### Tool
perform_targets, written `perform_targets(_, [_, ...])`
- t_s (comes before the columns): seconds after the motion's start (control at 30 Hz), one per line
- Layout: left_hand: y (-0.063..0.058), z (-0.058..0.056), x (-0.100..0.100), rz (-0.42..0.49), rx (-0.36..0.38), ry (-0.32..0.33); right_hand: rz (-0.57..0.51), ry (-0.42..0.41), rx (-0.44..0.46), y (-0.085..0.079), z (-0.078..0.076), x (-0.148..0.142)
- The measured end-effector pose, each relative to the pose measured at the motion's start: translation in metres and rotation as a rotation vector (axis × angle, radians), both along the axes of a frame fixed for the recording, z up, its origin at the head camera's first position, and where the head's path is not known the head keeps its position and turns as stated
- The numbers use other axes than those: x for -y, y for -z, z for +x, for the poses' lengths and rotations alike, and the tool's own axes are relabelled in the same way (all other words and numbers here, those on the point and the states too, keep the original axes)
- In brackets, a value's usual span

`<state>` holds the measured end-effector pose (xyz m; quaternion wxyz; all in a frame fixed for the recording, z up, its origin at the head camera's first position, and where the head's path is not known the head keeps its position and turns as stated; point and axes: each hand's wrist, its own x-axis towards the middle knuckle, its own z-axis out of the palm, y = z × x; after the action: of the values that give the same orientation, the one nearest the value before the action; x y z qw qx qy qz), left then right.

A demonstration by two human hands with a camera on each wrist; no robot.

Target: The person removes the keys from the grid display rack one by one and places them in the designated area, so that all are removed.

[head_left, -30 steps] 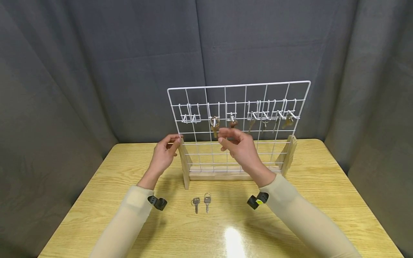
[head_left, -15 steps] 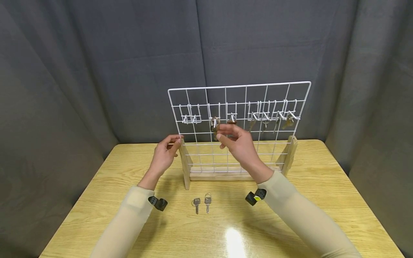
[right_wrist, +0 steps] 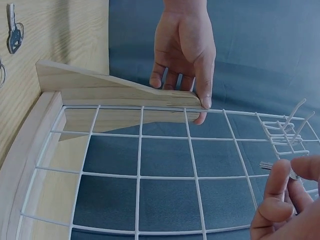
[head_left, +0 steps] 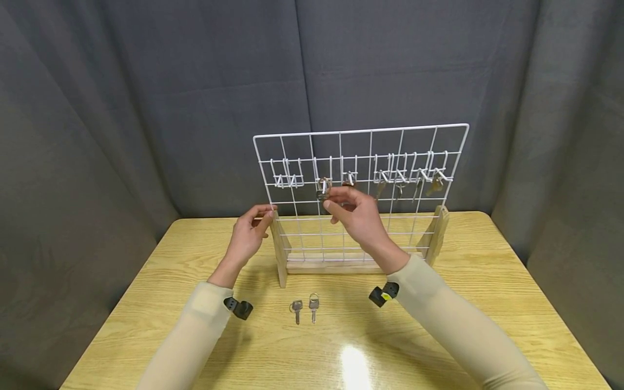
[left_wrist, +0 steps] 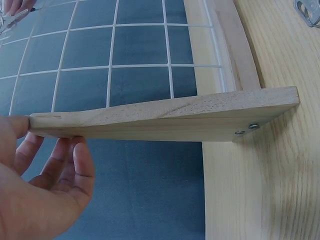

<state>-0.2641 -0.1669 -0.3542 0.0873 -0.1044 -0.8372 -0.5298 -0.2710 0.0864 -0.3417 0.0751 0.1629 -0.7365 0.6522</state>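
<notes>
A white wire grid rack (head_left: 361, 131) stands in wooden supports on the table. My left hand (head_left: 247, 235) grips the upper end of its left wooden side support (left_wrist: 165, 117), thumb on one side and fingers on the other. My right hand (head_left: 358, 216) is at a hook (head_left: 324, 186) left of the rack's middle, where a key ring hangs. Between its thumb and fingers it pinches a key (right_wrist: 266, 165), whose blade shows in the right wrist view; the fingers hide most of the rest.
Two silver keys with rings, a left one (head_left: 297, 307) and a right one (head_left: 314, 303), lie on the table in front of the rack. Several keys hang on hooks at the right, including a brass key (head_left: 435, 186). Two bare hooks (head_left: 286, 180) are at far left.
My right hand has moved a little left and up to the hanging key, and its fingers now cover much of it. The left hand has stayed on the support.
</notes>
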Motion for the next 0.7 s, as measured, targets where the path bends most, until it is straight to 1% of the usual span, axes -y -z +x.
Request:
perform_targets(0.5, [-0.0017,0.0011,-0.0008,-0.003,-0.002,-0.005,0.059,0.035,-0.061,-0.0001,-0.0062,0.0037])
perform_targets(0.7, [-0.0005,0.0009,-0.0005,-0.018,-0.003,-0.003,0.051,0.044,-0.073,-0.0003,-0.0072,0.0052])
